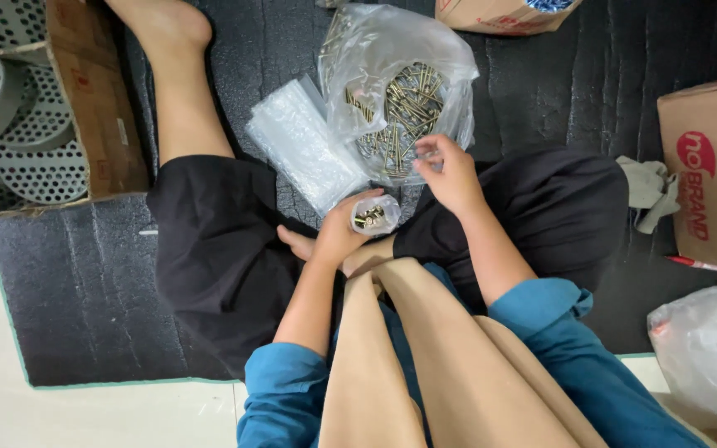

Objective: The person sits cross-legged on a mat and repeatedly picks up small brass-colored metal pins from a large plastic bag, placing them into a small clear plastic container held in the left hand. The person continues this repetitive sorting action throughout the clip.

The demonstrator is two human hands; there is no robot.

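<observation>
A person sits cross-legged on a dark ribbed mat [85, 282], seen from above, wearing black shorts, blue sleeves and a tan apron. The left hand [338, 232] is curled around a small clear bag [375, 214] that already holds a few brass-coloured screws; the fingers wrap the bag from below and the thumb lies along its upper edge, so the mouth of the bag faces up and toward the other hand. The bag sits just above the person's crossed ankles, near the lap. The right hand [448, 170] hovers just beside it, at the near edge of a large clear plastic bag [400, 75] that lies open on the mat and is filled with a heap of long screws [400, 116]. Its fingertips are drawn together in a pinch; whether they grip a screw cannot be told, because the fingers hide the tips. A stack of empty small clear bags [304, 141] lies on the mat just left of the large bag, touching it. At the far left stands a cardboard box [97, 99] with round perforated metal discs [39, 170] inside. At the right edge are another cardboard box [703, 178], a grey rag [649, 191] beside it, and 1 white plastic sack [707, 348] in the lower corner.
</observation>
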